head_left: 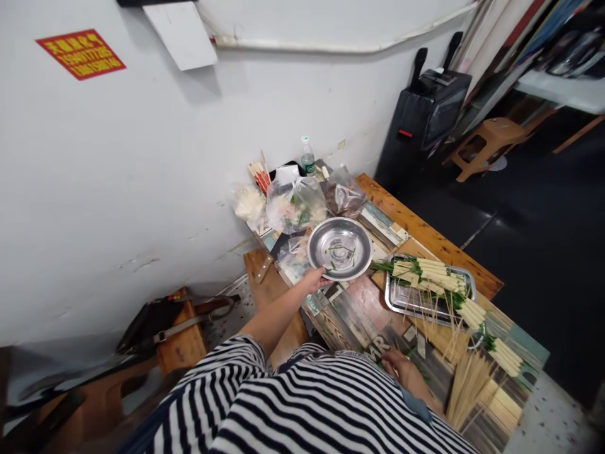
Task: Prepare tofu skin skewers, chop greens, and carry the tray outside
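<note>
My left hand grips the near rim of a round, shallow stainless steel basin, thumb on top. A few green vegetable pieces lie inside it. Near the table's front edge, my right hand is low, its fingers curled; what they hold, if anything, is hidden. Green scraps lie beside that hand. To the right, a rectangular metal tray carries skewers of pale strips with green stalks. More such skewers lie past its corner. Bare bamboo sticks are bunched right of my right hand.
Plastic bags of food, a water bottle and red-and-white packets crowd the table's wall end. A cleaver rests on a bench at left. Behind the table are another wooden bench, a black speaker and a stool.
</note>
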{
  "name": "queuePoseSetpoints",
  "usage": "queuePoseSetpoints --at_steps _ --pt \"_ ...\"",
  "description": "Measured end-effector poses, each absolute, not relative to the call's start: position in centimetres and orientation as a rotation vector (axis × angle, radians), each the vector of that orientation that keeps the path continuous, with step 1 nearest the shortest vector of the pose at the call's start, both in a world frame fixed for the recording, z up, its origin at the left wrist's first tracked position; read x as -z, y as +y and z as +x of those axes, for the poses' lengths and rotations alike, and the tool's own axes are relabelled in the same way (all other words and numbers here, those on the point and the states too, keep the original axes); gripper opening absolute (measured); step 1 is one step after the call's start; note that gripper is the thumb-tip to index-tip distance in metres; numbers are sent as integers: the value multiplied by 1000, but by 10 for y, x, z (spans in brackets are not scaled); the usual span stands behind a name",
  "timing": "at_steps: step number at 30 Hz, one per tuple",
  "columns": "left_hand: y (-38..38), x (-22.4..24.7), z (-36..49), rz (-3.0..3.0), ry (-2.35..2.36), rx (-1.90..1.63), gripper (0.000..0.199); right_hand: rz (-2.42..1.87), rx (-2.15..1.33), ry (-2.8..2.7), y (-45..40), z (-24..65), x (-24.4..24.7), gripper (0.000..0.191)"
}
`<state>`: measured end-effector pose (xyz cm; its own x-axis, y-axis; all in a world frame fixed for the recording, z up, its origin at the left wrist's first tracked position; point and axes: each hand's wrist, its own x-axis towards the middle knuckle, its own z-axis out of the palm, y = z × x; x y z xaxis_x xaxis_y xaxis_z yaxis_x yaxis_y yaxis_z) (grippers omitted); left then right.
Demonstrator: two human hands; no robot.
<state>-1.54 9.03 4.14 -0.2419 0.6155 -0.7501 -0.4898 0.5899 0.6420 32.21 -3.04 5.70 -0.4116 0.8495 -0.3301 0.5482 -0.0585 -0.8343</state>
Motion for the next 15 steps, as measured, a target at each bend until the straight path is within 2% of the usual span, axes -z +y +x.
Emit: queuePoseSetpoints --at_steps 5,8,10,12,15 --pt "101 -69 -10 223 1474 -1058 11 -1482 -1516 -1668 -19 323 -68 23" --pt "96 -91 12 316 1464 -1065 17 -1509 -1576 -1231 3 316 -82 62" --pt "81 -105 36 432 1456 -1015 15 -1414 -1660 -997 22 311 -93 75" --pt "60 -117 57 570 1427 -939 10 -1340 -1734 -842 36 312 -101 65" --pt "34 -132 58 720 1224 -707 27 -1424 -1622 -699 42 330 -107 33"
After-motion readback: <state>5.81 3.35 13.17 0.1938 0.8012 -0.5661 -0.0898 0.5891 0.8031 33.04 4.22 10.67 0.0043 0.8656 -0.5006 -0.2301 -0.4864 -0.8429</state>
